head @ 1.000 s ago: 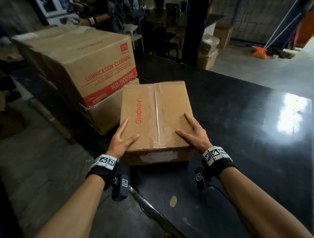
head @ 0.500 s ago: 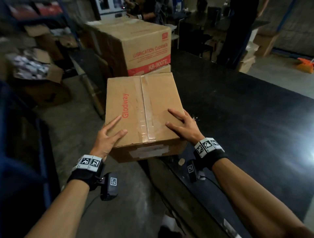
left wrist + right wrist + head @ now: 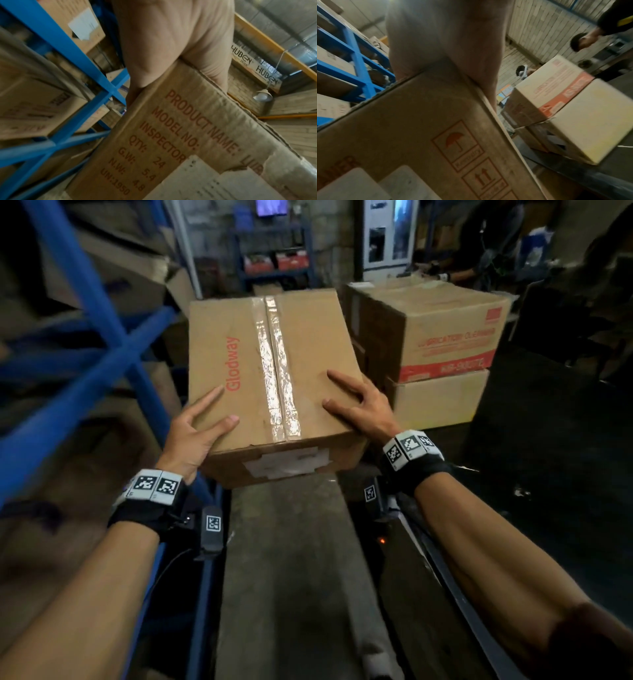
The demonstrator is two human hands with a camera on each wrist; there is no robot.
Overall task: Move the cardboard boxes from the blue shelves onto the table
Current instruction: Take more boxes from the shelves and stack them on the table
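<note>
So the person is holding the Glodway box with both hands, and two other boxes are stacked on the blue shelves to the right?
Not quite. Both hands, left hand and right hand, do hold the Glodway box, but the head view shows the two stacked boxes on the dark table, not the blue shelves.

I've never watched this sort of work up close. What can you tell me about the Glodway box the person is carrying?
The Glodway box is brown corrugated cardboard, its top seam shut with shiny clear tape, "Glodway" printed in red beside it. White labels sit on its near side; other sides carry red product details and handling symbols. It is held off the floor, tilted, between the blue shelves and the table. The left hand and right hand grip its near corners.
</note>
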